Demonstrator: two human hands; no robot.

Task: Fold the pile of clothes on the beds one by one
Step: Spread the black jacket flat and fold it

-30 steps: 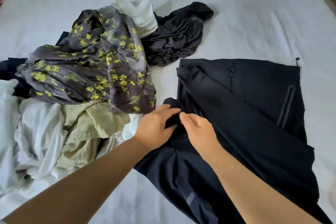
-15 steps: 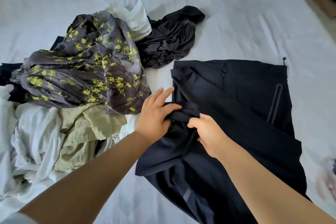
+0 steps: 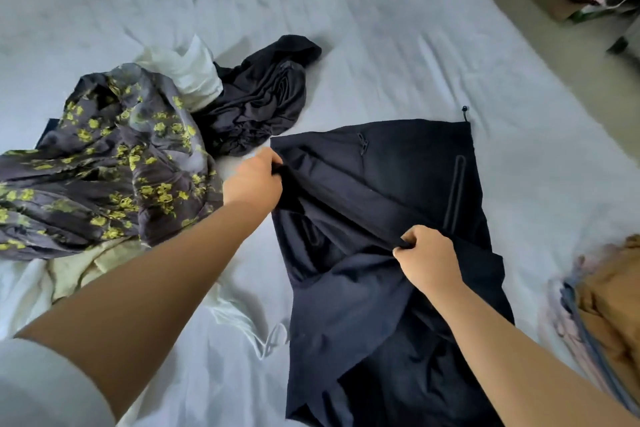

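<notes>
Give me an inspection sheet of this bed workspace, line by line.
Surface: pale bedsheet, wrinkled.
Job's things: dark navy garment spread flat, partly folded; unfolded pile at left with floral fabric on top, plus a white piece and a dark grey piece.
Clutter: tan and pink clothes at the right edge, blurred.
Grippers: left hand and right hand both pinch the navy garment's fold.
Cables: nothing seen.
Surroundings: floor and a box top right.

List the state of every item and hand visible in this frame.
dark navy garment: spread on bed, partly folded, held by both hands
left hand: grips garment's left edge
right hand: pinches a fold
floral garment: crumpled, unfolded
black garment: crumpled
white cloth: bunched
</notes>
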